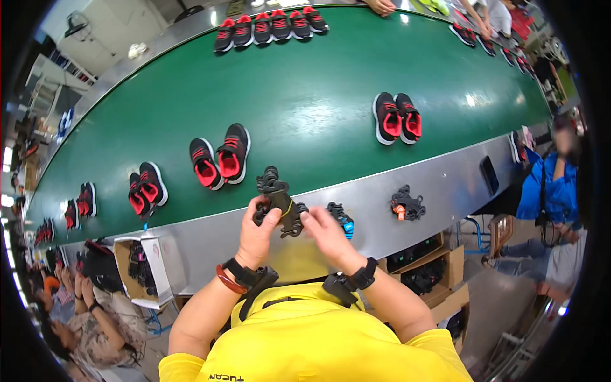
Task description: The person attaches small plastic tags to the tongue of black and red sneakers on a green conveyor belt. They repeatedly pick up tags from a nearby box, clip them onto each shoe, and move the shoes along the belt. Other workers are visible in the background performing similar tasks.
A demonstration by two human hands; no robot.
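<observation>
A bundle of black plastic shoe hangers, with a thin yellow band around it, is held up above the metal edge of the table. My left hand grips its left side, thumb across the front. The fingers of my right hand are closed at its right end, slightly blurred. Just behind my right hand lies another black hanger bundle with a blue tag, partly hidden. Farther right on the metal rests a third black bundle with an orange tag.
On the green belt stand pairs of black and red shoes, such as one pair at left and another at right. A phone lies on the metal ledge. Cardboard boxes hold black items below. Other people work around the belt.
</observation>
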